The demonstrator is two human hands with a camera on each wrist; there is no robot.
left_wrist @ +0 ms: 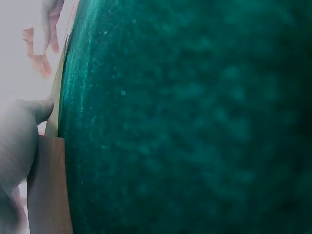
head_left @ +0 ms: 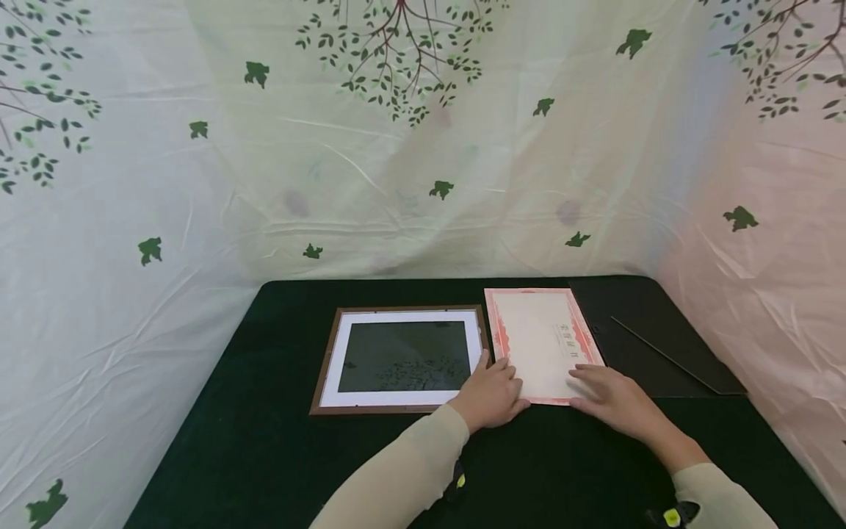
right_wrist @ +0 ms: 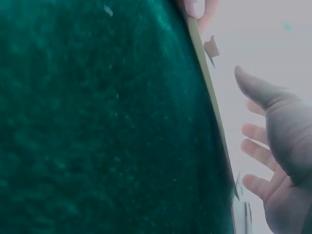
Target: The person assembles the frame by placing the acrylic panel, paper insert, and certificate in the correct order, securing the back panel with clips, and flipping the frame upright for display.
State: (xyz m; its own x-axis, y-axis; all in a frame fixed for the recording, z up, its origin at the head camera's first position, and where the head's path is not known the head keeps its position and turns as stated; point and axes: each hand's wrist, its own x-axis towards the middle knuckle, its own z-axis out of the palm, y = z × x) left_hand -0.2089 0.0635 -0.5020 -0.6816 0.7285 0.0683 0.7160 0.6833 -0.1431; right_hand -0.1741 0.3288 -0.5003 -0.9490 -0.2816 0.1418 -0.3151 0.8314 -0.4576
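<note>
A sheet of white paper with a pink-red patterned border and a short column of characters lies on the dark green table. Against its lower left corner rests my left hand, thumb along the near edge and fingertips between the sheet and the frame. In the left wrist view the left thumb touches the paper's edge. My right hand is at the lower right corner, fingers extended over the sheet. The right wrist view shows those fingers spread. A brown picture frame with a white mat lies beside the left hand.
To the right lies a flat black board, partly beside the sheet, with a thin slanting strip across it. The green table meets a pale cloth backdrop printed with leaves and branches.
</note>
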